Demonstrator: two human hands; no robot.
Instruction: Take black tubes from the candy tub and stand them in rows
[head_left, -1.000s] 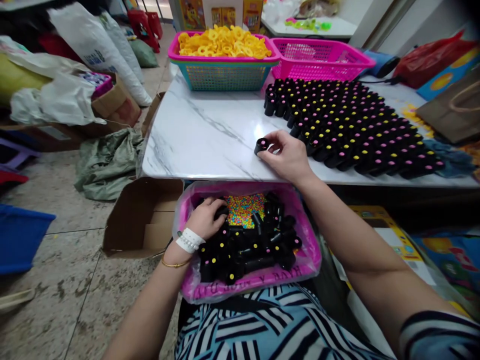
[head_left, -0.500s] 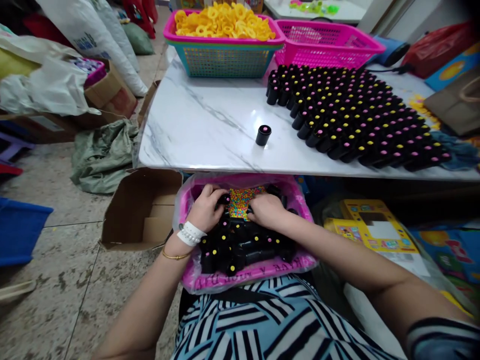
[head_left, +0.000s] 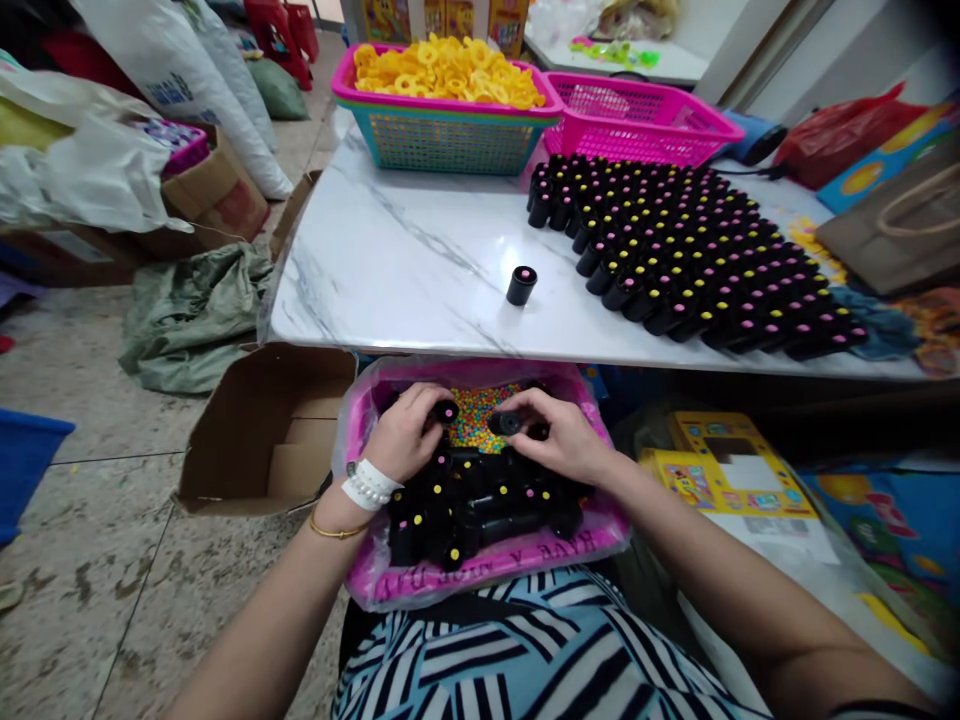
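My left hand [head_left: 409, 432] curls closely around a pink-dotted black tube [head_left: 448, 411] near the pink basin's [head_left: 480, 372] far left corner, dotted end facing right and toward me. My right hand [head_left: 564, 436] pinches a second black tube [head_left: 505, 424] near the far edge, long axis roughly sideways, ringed end leftward. HAVE A NICE DAY reads upside down along the near wall.

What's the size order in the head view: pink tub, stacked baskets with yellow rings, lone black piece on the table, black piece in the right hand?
1. Pink tub
2. Stacked baskets
3. Smallest, unranked: lone black piece and held black piece, which the right hand partly hides.
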